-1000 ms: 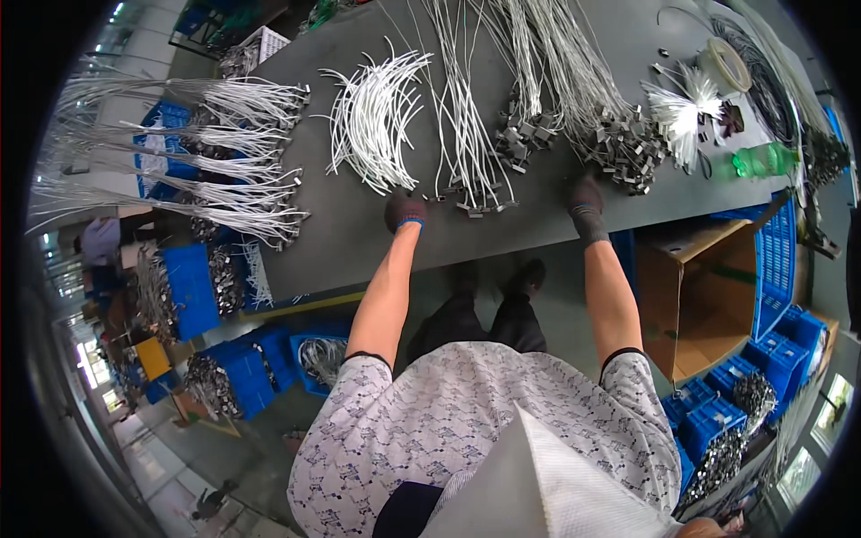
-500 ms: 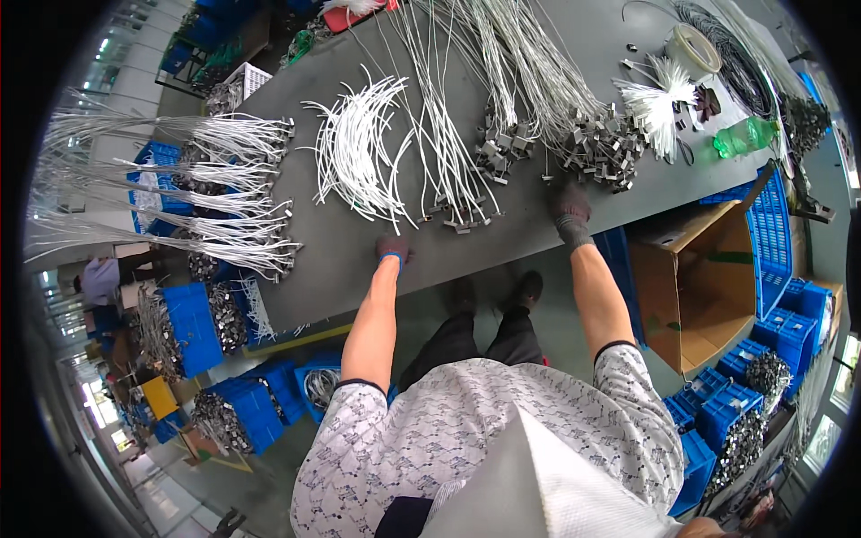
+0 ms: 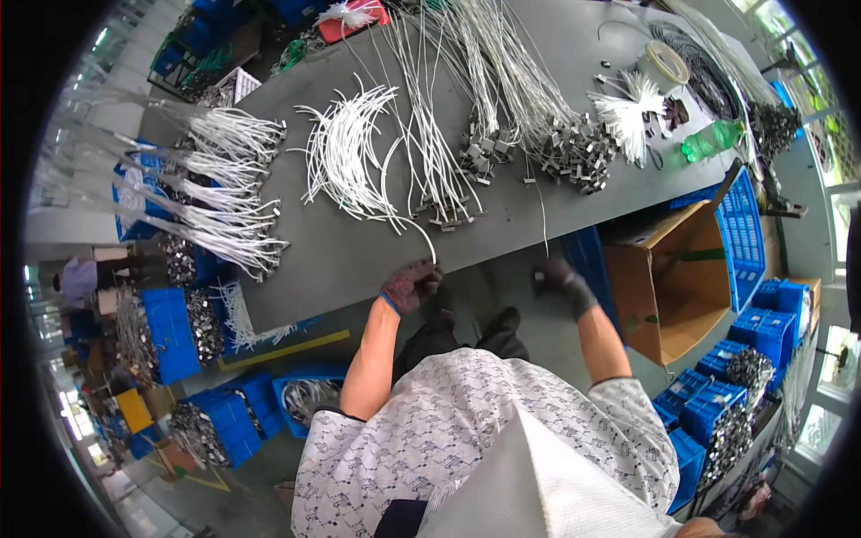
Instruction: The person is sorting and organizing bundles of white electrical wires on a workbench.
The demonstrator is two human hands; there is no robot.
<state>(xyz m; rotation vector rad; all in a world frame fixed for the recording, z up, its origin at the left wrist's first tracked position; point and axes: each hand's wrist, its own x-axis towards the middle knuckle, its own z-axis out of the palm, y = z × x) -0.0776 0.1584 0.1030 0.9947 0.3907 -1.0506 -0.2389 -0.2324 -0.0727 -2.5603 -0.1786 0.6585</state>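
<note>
My left hand [image 3: 413, 285], in a dark reddish knit glove, is closed at the table's front edge on one end of a thin white tube [image 3: 429, 242]. The tube curves out of a loose pile of white tubes [image 3: 345, 161]. My right hand [image 3: 563, 280], in a dark glove, is past the edge, slightly blurred. Its fingers close on the end of a thin wire [image 3: 543, 215] with a small metal block [image 3: 539, 277] at the fingertips. That wire runs back to a heap of metal blocks [image 3: 578, 152] on long wires.
Wire bundles with white sleeves [image 3: 229, 188] overhang the table's left end. A smaller heap of metal blocks [image 3: 489, 154], white ties [image 3: 632, 117], a tape roll [image 3: 665, 65] and a green bottle [image 3: 713, 141] lie on the grey table [image 3: 359, 255]. A cardboard box [image 3: 668, 287] stands at right.
Both hands have drawn back toward me from the tabletop. The left has pulled a white tube's end to the edge; the right has drawn a wire out from the heap. The view has shifted slightly.
</note>
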